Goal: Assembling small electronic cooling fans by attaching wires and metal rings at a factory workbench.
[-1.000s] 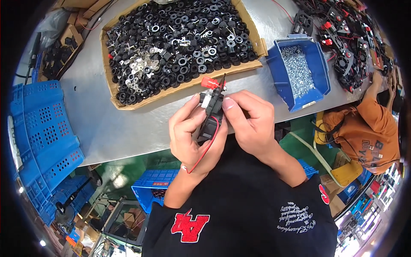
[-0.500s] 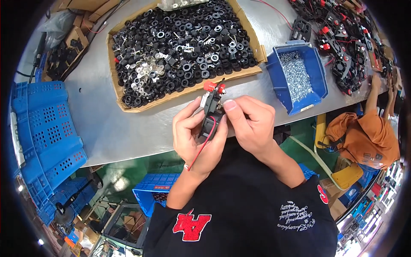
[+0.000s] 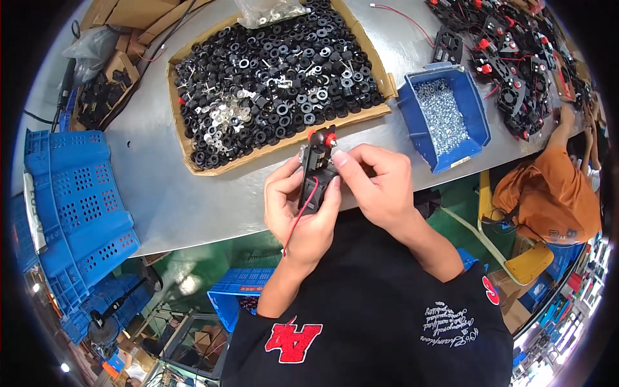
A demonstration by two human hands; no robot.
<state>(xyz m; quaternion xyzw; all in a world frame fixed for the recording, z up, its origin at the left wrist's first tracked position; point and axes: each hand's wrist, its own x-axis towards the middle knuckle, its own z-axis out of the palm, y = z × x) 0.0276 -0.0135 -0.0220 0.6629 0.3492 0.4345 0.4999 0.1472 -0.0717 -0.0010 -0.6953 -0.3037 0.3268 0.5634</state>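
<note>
My left hand [image 3: 290, 209] is wrapped round a small black fan panel [image 3: 316, 158], which stands on edge just above the table's near side. Two red terminals show at its upper end, one with a bare metal stud [image 3: 333, 143]. A red wire [image 3: 299, 220] hangs from the fan across my left palm. Against the panel's right face, just below the stud, my right hand [image 3: 385, 187] has its thumb and bent forefinger closed together. Whatever small part they pinch is hidden.
Beyond my hands lies a cardboard tray [image 3: 258, 153] of black rings and metal washers. A blue bin [image 3: 474, 151] of small metal nuts stands to its right. Finished-looking fan panels [image 3: 519, 90] are heaped far right. Blue crates [image 3: 84, 193] stand left; a person in orange [image 3: 548, 193] sits right.
The fan panel has turned in my left hand and stands more upright, its stud facing more to the right. My right thumb and forefinger stay beside it. The whole view has shifted slightly.
</note>
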